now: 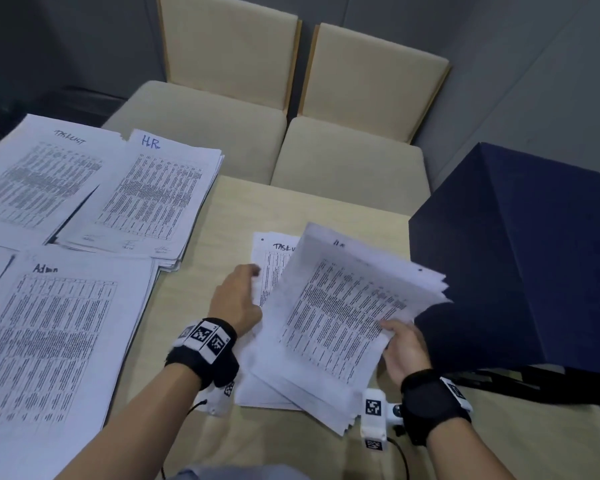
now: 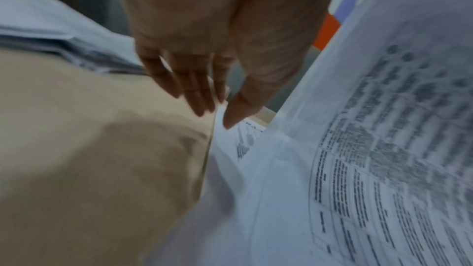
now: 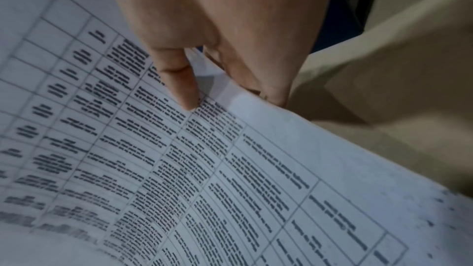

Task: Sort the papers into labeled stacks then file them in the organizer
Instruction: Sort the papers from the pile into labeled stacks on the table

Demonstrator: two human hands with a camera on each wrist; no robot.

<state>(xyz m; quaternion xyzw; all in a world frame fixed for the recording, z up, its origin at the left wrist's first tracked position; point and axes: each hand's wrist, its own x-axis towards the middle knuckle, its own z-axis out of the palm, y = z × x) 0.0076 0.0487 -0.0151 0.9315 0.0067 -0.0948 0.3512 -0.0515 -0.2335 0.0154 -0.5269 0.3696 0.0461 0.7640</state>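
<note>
Papers (image 1: pixel 340 317) lifted in a tilted sheaf over the table (image 1: pixel 222 216), beside the dark blue organizer (image 1: pixel 520 258).

Gripped at the near right edge by the right hand (image 1: pixel 404 348), thumb on top, fingers curled beneath. Left hand (image 1: pixel 238 299) relaxed, fingertips (image 2: pixel 202 106) touching the flat TASKLIST sheet (image 1: pixel 271 268) underneath. Labeled stacks to the left: TASKLIST stack (image 1: pixel 39 178), H.R stack (image 1: pixel 149 199), Admin stack (image 1: pixel 56 337).

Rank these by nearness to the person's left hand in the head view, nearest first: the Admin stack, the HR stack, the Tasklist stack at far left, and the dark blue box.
Measured from the left hand:
1. Admin stack, left of it.
2. HR stack, up and left; dark blue box, right. Too close to call.
3. Tasklist stack, far upper left.
</note>
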